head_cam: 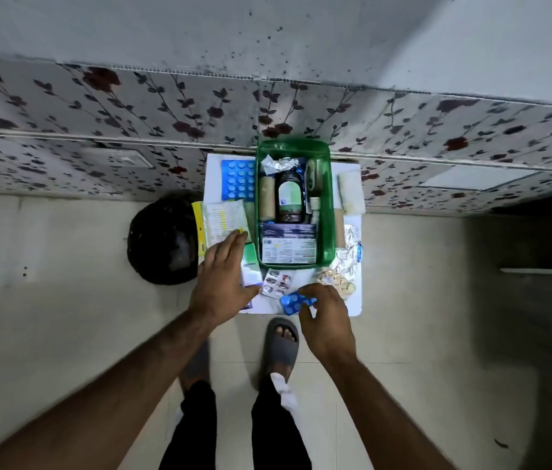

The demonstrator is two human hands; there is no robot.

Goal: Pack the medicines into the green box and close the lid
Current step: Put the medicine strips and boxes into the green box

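One wide-angle view from the person's head looks steeply down and forward. Both forearms reach in from the bottom corners toward a small white table near frame centre, with legs and sandalled feet directly below the lens. The flower-patterned wall crosses the upper half, bowed by the lens. Nothing appears close up.

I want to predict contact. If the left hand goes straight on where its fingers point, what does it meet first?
Probably the pale medicine packet: the left hand already has its fingertips at the packet's near edge, though height above it is unclear.
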